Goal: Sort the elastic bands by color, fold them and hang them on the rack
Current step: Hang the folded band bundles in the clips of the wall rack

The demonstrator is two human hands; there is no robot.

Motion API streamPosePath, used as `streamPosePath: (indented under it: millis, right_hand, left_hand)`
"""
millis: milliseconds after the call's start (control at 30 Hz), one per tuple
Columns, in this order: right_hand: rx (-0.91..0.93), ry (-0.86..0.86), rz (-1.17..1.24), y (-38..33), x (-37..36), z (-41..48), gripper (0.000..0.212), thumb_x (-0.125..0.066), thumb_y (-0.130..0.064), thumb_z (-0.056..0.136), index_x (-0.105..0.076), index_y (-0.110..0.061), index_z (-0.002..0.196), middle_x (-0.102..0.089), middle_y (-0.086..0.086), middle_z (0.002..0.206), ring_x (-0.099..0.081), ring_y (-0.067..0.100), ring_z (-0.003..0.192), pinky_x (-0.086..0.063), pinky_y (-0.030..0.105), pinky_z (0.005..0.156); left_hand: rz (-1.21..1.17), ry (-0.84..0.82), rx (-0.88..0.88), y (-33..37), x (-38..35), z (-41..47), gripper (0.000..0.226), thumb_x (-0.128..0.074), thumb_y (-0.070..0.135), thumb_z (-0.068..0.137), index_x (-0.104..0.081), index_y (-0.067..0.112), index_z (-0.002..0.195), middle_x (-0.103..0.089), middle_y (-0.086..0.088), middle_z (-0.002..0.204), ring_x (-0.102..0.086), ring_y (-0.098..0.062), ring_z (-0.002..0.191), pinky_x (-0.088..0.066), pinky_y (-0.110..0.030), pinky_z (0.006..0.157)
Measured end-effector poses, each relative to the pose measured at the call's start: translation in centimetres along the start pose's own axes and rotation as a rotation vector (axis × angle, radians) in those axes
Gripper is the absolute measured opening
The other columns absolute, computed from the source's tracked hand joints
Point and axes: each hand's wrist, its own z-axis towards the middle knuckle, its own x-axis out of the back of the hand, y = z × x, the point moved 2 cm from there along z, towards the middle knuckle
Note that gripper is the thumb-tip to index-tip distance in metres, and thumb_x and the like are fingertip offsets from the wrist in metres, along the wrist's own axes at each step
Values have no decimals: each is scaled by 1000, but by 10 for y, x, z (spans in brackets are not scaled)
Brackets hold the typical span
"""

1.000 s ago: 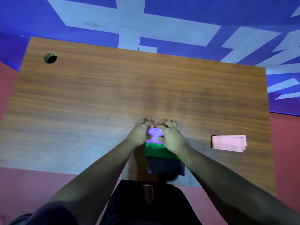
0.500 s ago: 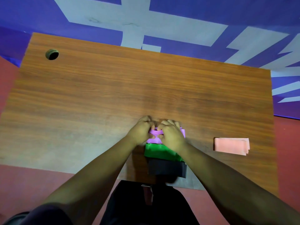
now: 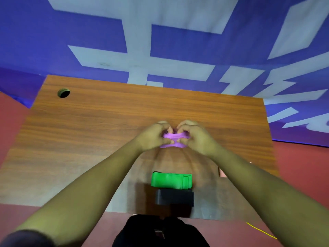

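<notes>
A purple elastic band (image 3: 173, 140) is pinched between both hands above the middle of the wooden table (image 3: 106, 122). My left hand (image 3: 152, 136) grips its left end and my right hand (image 3: 194, 135) grips its right end, knuckles nearly touching. Closer to me, a folded green band (image 3: 170, 180) lies on the table, partly on top of a folded black band (image 3: 174, 197) at the near edge. A sliver of the pink folded band (image 3: 221, 172) shows behind my right forearm. No rack is in view.
A round cable hole (image 3: 63, 93) sits at the table's far left corner. Beyond the table lies a blue floor with pale markings (image 3: 160, 56); red floor borders both sides. A thin yellow cord (image 3: 261, 230) lies on the floor at lower right.
Both hands lifted the purple band off the green and black stack and carried it forward, away from me. The camera tilted up, so the pink band now hides behind my right forearm.
</notes>
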Motion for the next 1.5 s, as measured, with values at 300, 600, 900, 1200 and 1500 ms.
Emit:
streamPosePath:
  millis: [300, 600, 900, 1200, 1500]
  right_hand:
    - [-59, 88, 18, -71, 117, 5, 13, -73, -20, 76, -64, -16, 84, -66, -4, 83, -56, 10, 74, -41, 25, 71]
    - [-80, 90, 157, -112, 212, -1, 15, -77, -11, 77, -64, -10, 85, -61, -6, 67, -49, 3, 54, -39, 18, 54]
    - [-33, 40, 268, -121, 272, -20, 12, -75, -13, 83, -65, -16, 89, -65, -4, 74, -57, 6, 63, -43, 17, 57]
    - [-61, -59, 486, -114, 316, -33, 17, -72, -11, 79, -64, -12, 93, -68, 9, 80, -64, 21, 68, -49, 27, 57]
    - [44, -76, 307, -145, 337, -32, 11, -70, -27, 89, -71, -17, 86, -68, -1, 74, -62, 12, 66, -46, 24, 59]
  left_hand:
    - [143, 34, -67, 119, 79, 14, 23, -74, 28, 82, -51, 25, 84, -57, 9, 76, -52, -11, 70, -40, -29, 62]
    - [426, -15, -63, 216, 132, 27, 30, -65, 53, 85, -57, 25, 78, -59, 1, 82, -54, -16, 75, -47, -39, 73]
    - [222, -76, -78, 276, 140, 38, 18, -64, 45, 89, -64, 27, 94, -61, 13, 93, -58, -9, 90, -46, -30, 87]
    - [63, -73, -51, 319, 142, 48, 3, -62, 18, 94, -64, 16, 92, -60, 18, 70, -53, 0, 67, -40, -12, 63]
    - [73, 30, -57, 348, 159, 41, 12, -66, 29, 88, -66, 20, 95, -67, 3, 87, -61, -11, 80, -47, -30, 76]
